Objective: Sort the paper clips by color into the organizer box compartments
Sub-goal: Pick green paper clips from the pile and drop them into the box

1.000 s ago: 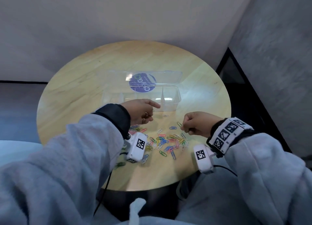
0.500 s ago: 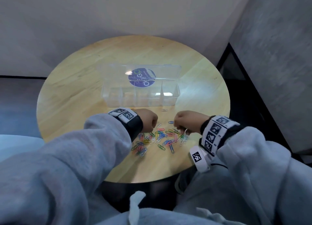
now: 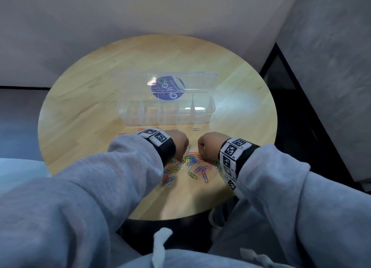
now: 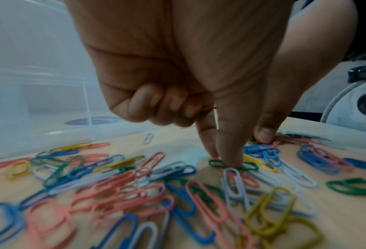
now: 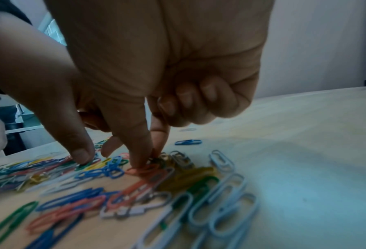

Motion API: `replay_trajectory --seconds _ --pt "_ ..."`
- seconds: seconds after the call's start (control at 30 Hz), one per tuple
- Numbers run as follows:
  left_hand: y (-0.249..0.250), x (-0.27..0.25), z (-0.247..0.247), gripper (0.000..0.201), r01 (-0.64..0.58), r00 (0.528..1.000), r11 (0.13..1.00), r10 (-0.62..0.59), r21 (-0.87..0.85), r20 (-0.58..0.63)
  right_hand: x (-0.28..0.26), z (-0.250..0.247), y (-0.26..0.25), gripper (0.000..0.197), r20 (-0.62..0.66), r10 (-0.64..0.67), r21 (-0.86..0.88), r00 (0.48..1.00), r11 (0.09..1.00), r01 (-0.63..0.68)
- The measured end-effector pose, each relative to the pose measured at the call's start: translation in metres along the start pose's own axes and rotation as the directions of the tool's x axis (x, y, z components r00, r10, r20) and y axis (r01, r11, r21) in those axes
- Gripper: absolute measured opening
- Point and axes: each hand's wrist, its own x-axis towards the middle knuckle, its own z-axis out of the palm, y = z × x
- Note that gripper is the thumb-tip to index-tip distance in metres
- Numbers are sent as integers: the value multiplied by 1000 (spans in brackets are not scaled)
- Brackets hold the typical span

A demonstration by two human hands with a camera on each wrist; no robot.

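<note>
Paper clips (image 3: 188, 166): loose mixed pile on the near half of the table, lying flat, many overlapping. Colors visible: blue, pink/red, green, yellow, white/pale blue. One green clip (image 4: 233, 164) lies crosswise near the pile's far edge, with a pale clip (image 4: 236, 183) just in front of it. One orange-red clip (image 5: 142, 170) sits on top of a yellow/green/grey cluster. One blue clip (image 5: 187, 142) lies apart from the pile, one pale stray clip (image 3: 195, 129) just in front of the box.

Organizer box (image 3: 166, 111): clear plastic, rectangular, lid open and laid back behind it, round blue label on lid. Thin dividers split it into compartments in a row; all look empty. It sits beyond the pile, long side facing the clips.
</note>
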Motion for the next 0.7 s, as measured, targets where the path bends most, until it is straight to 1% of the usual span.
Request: replay_trajectory --seconds 0.07,0.17,0.23,0.3,0.33,0.4,0.53,0.6,0.63,0.67,0.7 --pt "1 2 0 32 4 1000 999 -5 36 26 4 2 -1 22 24 21 -30 999 999 -20" --pt "2 2 1 32 10 998 999 -13 41 57 7 3 -1 19 61 55 -8 997 998 -54" --pt "2 1 1 31 -2 998 999 0 39 56 8 3 2 17 53 51 84 997 995 -55" --pt "1 0 1 29 -16 999 1000 15 26 44 5 0 8 6 10 56 269 998 962 -57" --pt "0 0 2 28 -21 999 1000 21 8 36 3 -3 11 3 -12 64 366 998 929 -55" --pt "-3 0 3 24 -38 999 999 39 -29 31 0 -10 18 6 -23 65 511 998 858 -44" --pt "-9 -2 1 7 -29 999 995 32 -99 33 -3 -20 24 15 12 58 665 998 745 -51" --pt "-14 -4 -4 7 -20 1000 982 23 -186 9 -2 -22 23 17 29 55 718 998 693 -59" --pt "-18 -5 -6 8 -18 1000 971 17 -240 -8 -1 -22 23 19 43 46 756 998 651 -63" --pt "-22 -7 -9 9 -13 1000 948 7 -318 -20 -1 -22 22 21 61 34 803 998 592 -69" --pt "-26 -8 -10 12 -7 1000 893 -2 -449 -20 0 -23 23 23 79 21 851 997 519 -78"
